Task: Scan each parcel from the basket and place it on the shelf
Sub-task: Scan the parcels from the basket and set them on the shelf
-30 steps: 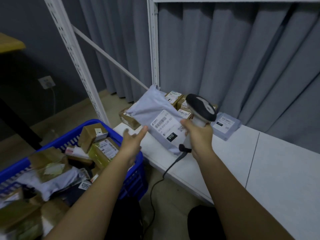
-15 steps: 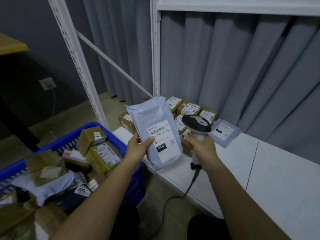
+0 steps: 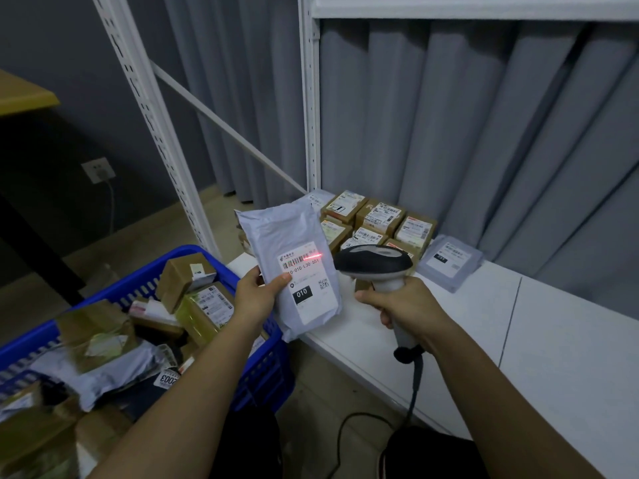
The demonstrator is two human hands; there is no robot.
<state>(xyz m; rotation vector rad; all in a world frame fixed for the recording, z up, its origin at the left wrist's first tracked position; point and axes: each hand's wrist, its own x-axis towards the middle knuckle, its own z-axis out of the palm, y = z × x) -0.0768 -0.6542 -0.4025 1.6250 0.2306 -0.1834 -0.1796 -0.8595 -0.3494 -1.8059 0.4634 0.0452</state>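
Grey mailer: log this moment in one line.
step: scanning | left hand: holds grey mailer | right hand: grips scanner | beam on barcode | shelf: not yet placed

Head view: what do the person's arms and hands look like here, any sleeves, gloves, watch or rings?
Both forearms are bare right down to the bottom edge of the picture, so no sleeves show. The left hand and the right hand wear no gloves. No watch or band shows at either wrist, and no rings on the fingers that are visible. No markings appear on either arm.
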